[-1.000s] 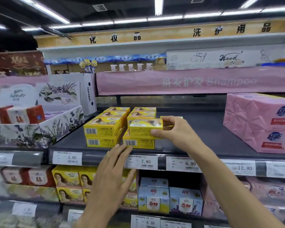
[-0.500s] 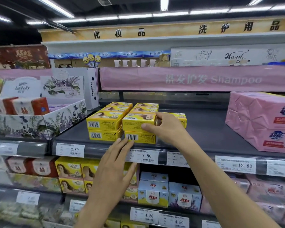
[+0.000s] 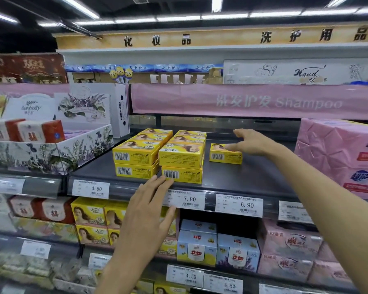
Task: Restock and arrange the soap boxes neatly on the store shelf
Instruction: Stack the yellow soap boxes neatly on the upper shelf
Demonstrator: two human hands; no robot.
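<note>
Yellow soap boxes stand in two double-layered stacks on the dark shelf (image 3: 253, 177): a left stack (image 3: 136, 155) and a right stack (image 3: 182, 157). One single yellow soap box (image 3: 224, 156) lies alone just right of them. My right hand (image 3: 250, 142) reaches over that single box with fingers spread, fingertips at its top; it grips nothing. My left hand (image 3: 149, 211) is raised flat in front of the shelf edge, its fingertips by the lower front box of the right stack.
A big pink wrapped pack (image 3: 340, 153) fills the shelf's right end. A floral display tray (image 3: 51, 149) with red-and-white boxes stands at the left. Price tags (image 3: 186, 201) line the shelf edge. The lower shelf holds yellow, blue and pink soap packs.
My right hand has let go of the top box on the right stack and moved right, over the single box. My left hand rose slightly toward the shelf edge.
</note>
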